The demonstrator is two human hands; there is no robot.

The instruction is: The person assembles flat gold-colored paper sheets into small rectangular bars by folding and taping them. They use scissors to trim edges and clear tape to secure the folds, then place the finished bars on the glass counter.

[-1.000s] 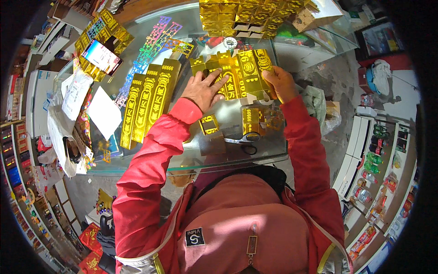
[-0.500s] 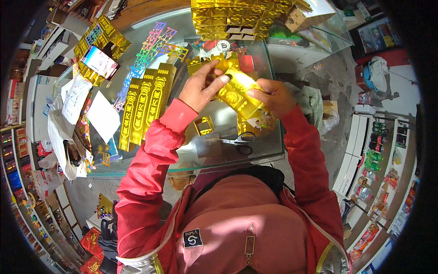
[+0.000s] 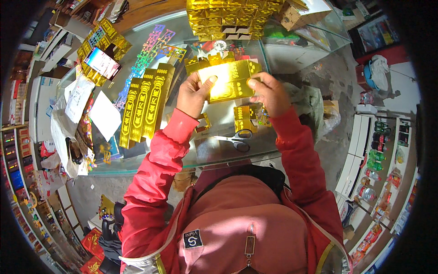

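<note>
Above the glass counter I hold a shiny gold printed card sheet (image 3: pixel 230 84) between both hands, its face catching bright glare. My left hand (image 3: pixel 193 93) pinches the left end, thumb on top. At the right end, my right hand (image 3: pixel 269 94) grips the edge between thumb and fingers. Below the sheet lies a pair of scissors (image 3: pixel 235 139) with dark handles. A small gold folded piece (image 3: pixel 245 119) rests beside my right hand. Several long gold strips with dark lettering, such as this gold strip (image 3: pixel 154 102), lie left of my left hand.
A stack of gold folded boxes (image 3: pixel 228 18) stands at the back. On the left are a phone (image 3: pixel 101 63) propped on gold pieces, a white sheet of paper (image 3: pixel 105 115) and plastic bags (image 3: pixel 68 132). The glass counter's edge (image 3: pixel 182 168) runs before me; bottle shelves (image 3: pixel 376 155) stand right.
The gold sheet has turned from a slant to nearly level, with its printed side broader in view. My left hand has shifted lower, its thumb now on the sheet's left end.
</note>
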